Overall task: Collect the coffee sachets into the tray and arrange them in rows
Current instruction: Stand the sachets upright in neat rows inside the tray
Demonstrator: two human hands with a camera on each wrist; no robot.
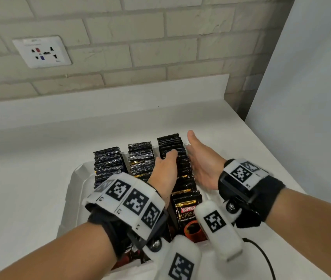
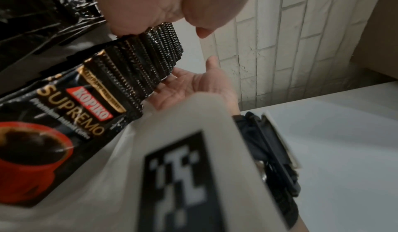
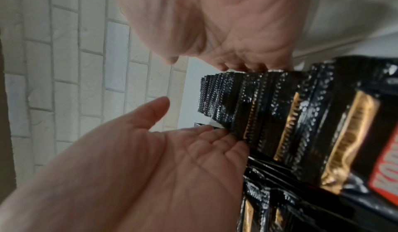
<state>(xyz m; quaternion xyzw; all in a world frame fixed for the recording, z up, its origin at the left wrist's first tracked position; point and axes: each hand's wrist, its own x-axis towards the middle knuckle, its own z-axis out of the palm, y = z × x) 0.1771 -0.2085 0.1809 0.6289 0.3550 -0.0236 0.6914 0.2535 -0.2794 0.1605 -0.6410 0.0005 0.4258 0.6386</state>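
Wrist bands: white fabric bands with black square markers (image 1: pixel 132 201) sat on both your forearms, nearest the head camera, over black straps.
Front sachet: at the near end of the right row a glossy black sachet (image 1: pixel 189 217) faced you, printed with a red "KOPIKO" label, gold "SUPREMO" lettering and a red cup of coffee.
Sachet rows: black foil coffee sachets with crimped top edges (image 1: pixel 140 158) stood on edge in three rows that ran away from you, a left row (image 1: pixel 108 162), a middle row and a right row (image 1: pixel 172 144).
Tray: your white shallow tray (image 1: pixel 73 188) held all three rows and rested on the white countertop (image 1: pixel 39 142).
Left hand: your left hand (image 1: pixel 165 168) lay along the left flank of the right row, fingers extended and pressed flat against the sachet edges, grasping nothing.
Right hand: your right hand (image 1: pixel 201 160) stood palm inward against the right flank of the same row, fingers straight, thumb raised, likewise grasping nothing; the right wrist view showed its fingertips (image 3: pixel 215 133) touching the sachets.
Relation: the right row stood between your two palms.
Background: a pale brick wall (image 1: pixel 160 37) carried a white socket plate (image 1: pixel 41 51) at the upper left.
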